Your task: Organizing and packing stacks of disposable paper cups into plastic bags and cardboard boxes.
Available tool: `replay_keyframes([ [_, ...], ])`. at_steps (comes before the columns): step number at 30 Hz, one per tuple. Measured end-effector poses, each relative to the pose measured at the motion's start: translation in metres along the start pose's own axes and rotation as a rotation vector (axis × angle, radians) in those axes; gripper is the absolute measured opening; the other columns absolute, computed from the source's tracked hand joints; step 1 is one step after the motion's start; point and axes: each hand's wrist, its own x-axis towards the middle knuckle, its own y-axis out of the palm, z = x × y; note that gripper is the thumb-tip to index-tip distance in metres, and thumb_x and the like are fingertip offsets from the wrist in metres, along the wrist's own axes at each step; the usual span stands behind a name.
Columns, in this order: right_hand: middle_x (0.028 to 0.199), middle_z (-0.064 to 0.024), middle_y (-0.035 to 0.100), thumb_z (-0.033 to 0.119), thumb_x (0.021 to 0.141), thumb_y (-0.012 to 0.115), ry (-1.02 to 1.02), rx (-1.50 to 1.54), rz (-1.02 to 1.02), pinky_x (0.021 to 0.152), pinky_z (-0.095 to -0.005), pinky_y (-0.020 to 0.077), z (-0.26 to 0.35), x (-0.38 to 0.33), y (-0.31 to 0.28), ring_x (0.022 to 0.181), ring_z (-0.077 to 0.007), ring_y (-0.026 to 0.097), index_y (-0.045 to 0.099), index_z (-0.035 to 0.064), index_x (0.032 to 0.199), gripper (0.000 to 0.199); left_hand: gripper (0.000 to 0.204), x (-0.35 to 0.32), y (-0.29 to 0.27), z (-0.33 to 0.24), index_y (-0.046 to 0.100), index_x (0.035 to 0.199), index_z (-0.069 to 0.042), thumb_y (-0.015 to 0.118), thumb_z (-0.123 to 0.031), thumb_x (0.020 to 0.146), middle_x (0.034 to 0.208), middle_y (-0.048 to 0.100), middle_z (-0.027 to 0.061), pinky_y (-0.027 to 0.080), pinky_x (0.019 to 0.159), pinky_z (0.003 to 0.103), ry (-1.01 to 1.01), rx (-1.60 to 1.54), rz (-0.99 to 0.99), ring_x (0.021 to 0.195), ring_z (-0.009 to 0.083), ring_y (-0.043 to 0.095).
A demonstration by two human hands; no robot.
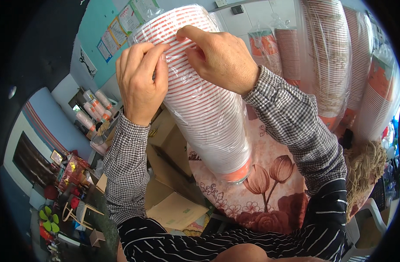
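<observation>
A tall stack of nested paper cups (208, 118), white with red bands, stands leaning in a clear plastic bag (235, 131) on a round table with a pink flower-patterned cloth (265, 196). Near the upper end of the stack, my left hand (141, 81) has its fingers bent and pinched at the bag's film. On the other side my right hand (222, 56) curls its thumb and forefinger against the same film. The thin plastic between the fingertips is hard to make out. Both hands are close together, a small gap apart.
More bagged cup stacks (326, 56) stand at the right side of the table, with a bundle of brown twine (365, 170) nearer me. An open cardboard box (169, 196) sits on the left below the table. More wrapped stacks (93, 109) stand farther off. A white plastic chair (374, 214) is at right.
</observation>
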Motion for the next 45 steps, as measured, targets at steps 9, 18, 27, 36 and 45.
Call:
replay_keyframes([
  [9, 0.069, -0.013, 0.067, 0.014, 0.089, 0.061, -0.012, 0.006, -0.004, 0.061, -0.0449, 0.0542, 0.001, 0.0, 0.001, 0.066, -0.0337, 0.068, 0.064, 0.0124, 0.117, 0.028, 0.03, 0.016, -0.001, 0.01, 0.075, 0.112, -0.015, 0.065, -0.002, 0.086, 0.098, 0.061, 0.0005, 0.044, 0.082, 0.037, 0.035, 0.023, -0.107, 0.09, 0.0214, 0.058],
  [18, 0.069, -0.0133, 0.067, 0.014, 0.088, 0.061, -0.018, 0.02, -0.006, 0.062, -0.0458, 0.0544, 0.0, -0.001, 0.001, 0.067, -0.0348, 0.068, 0.063, 0.0129, 0.117, 0.029, 0.031, 0.007, -0.002, 0.01, 0.077, 0.107, -0.016, 0.068, -0.002, 0.081, 0.099, 0.06, -0.0011, 0.045, 0.083, 0.037, 0.096, 0.043, -0.06, 0.093, 0.0206, 0.058],
  [27, 0.068, -0.0136, 0.066, 0.015, 0.089, 0.06, -0.035, 0.015, -0.027, 0.061, -0.0462, 0.0542, 0.0, 0.0, 0.002, 0.066, -0.0354, 0.067, 0.063, 0.0133, 0.117, 0.028, 0.031, 0.003, -0.005, 0.007, 0.077, 0.108, -0.014, 0.066, 0.0, 0.084, 0.1, 0.063, 0.0013, 0.044, 0.084, 0.036, 0.053, 0.096, -0.032, 0.094, 0.0219, 0.059],
  [36, 0.067, -0.0137, 0.066, 0.016, 0.089, 0.061, -0.033, 0.014, -0.031, 0.061, -0.0466, 0.0543, 0.0, 0.0, 0.002, 0.066, -0.0355, 0.068, 0.063, 0.0135, 0.117, 0.028, 0.026, 0.003, -0.004, 0.007, 0.075, 0.108, -0.011, 0.065, -0.001, 0.086, 0.102, 0.064, 0.0033, 0.045, 0.085, 0.037, 0.05, 0.088, -0.02, 0.095, 0.0228, 0.059],
  [45, 0.067, -0.0134, 0.066, 0.015, 0.089, 0.061, -0.041, 0.004, -0.032, 0.06, -0.046, 0.0539, 0.0, 0.0, 0.002, 0.064, -0.0348, 0.067, 0.063, 0.0131, 0.118, 0.029, 0.029, 0.006, -0.003, 0.013, 0.073, 0.109, -0.012, 0.068, -0.003, 0.082, 0.103, 0.063, 0.0005, 0.045, 0.086, 0.038, 0.036, 0.098, -0.049, 0.095, 0.0213, 0.059],
])
